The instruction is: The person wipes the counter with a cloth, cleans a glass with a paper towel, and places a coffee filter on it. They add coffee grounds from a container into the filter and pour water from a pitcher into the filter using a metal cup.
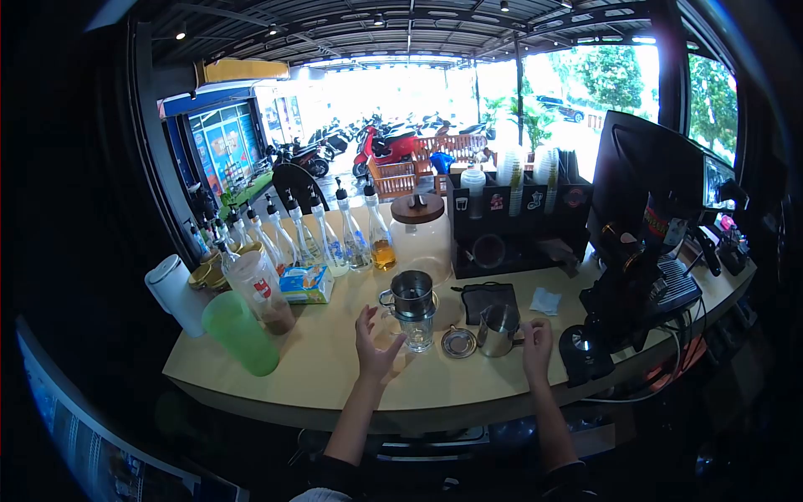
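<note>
A metal drip coffee filter [411, 293] sits on top of a clear glass mug [418, 336] near the counter's front. My left hand [376, 350] is just left of the mug, its thumb and fingers spread with nothing between them. A round metal lid [458, 341] lies flat to the mug's right. Beside the lid stands an upright metal pitcher [497, 331]. My right hand [536, 345] is at the pitcher's handle with its fingers curled around it. The inside of the filter looks dark, and its contents cannot be made out.
Pump bottles [341, 230] line the back left. A green cup [241, 335], tissue pack [306, 284] and wooden-lidded jar [421, 238] stand nearby. A dark cloth [489, 301] and white packet [546, 301] lie before the black cup rack [523, 230]. Machines stand at right.
</note>
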Tool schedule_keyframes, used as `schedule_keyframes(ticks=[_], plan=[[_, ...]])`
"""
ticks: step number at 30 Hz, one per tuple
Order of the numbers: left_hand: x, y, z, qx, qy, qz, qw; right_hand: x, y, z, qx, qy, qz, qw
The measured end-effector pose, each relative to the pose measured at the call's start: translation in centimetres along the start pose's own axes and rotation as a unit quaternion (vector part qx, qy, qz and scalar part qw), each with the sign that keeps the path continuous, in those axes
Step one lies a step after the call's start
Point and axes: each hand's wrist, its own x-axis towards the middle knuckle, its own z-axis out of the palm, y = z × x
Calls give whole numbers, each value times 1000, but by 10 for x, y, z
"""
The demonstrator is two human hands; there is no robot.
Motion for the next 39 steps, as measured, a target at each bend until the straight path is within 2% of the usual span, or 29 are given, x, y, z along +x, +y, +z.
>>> schedule_keyframes(ticks=[1, 3, 4, 6, 8, 9, 10, 11, 13, 15, 17, 18, 20, 24, 26, 27, 29, 30, 31, 32, 35, 36, 39], plan=[[0, 5, -1, -23, 32, 5, 999, -1, 0, 0, 1, -2, 0, 1000], [1, 11, -8, -42, 68, 11, 997, -2, 1, 0, -20, 80, -44, 996], [1, 13, -15, -38, 66, 22, 997, -1, 7, -4, -14, 61, -10, 998], [-4, 18, -36, -27, 67, 25, 997, -5, -1, -6, 27, 70, -18, 997], [-6, 22, -63, 106, 14, 100, 989, 0, -17, -1, 61, 111, -69, 990], [-7, 18, -75, 113, 22, 90, 989, 4, -21, 5, 58, 140, -109, 982], [-9, 14, -88, 165, 10, 103, 981, 2, -32, 14, 104, 127, -125, 978], [-9, 9, -102, 217, -4, 117, 969, -2, -66, 31, 84, 121, -190, 971], [-9, -6, -128, 230, -9, 90, 969, -24, -98, 67, 117, 23, -216, 969], [-13, -18, -148, 232, -15, 65, 971, -48, -117, 108, 90, -137, -239, 957], [-15, -28, -169, 203, -87, 31, 975, -67, -151, 147, 63, -332, -160, 928], [-16, -31, -176, 204, -85, 29, 975, -73, -162, 170, 65, -407, -128, 902], [-17, -37, -190, 199, -83, 20, 976, -79, -169, 224, 45, -507, -87, 856], [-16, -45, -200, 165, -15, 8, 986, -86, -133, 349, 153, -508, 52, 846], [-13, -42, -199, 162, 13, 3, 987, -83, -117, 408, 105, -449, 5, 888], [-12, -40, -199, 157, 43, -2, 987, -82, -112, 431, 105, -447, 4, 888], [-12, -41, -201, 152, 41, -5, 987, -82, -104, 470, 26, -403, -110, 908], [-13, -42, -201, 131, 48, -16, 990, -83, -96, 491, 24, -400, -112, 909], [-14, -43, -201, 110, 55, -28, 992, -85, -87, 510, 82, -392, -74, 913], [-15, -44, -201, 109, 55, -27, 992, -89, -82, 520, 141, -383, -34, 912], [-15, -46, -203, 100, 57, -4, 993, -95, -101, 525, 171, -342, -76, 921], [-17, -47, -204, 102, 55, 4, 993, -99, -108, 523, 175, -316, -72, 930], [-17, -46, -204, 95, 49, 13, 994, -94, -122, 514, 140, -335, -40, 931]])
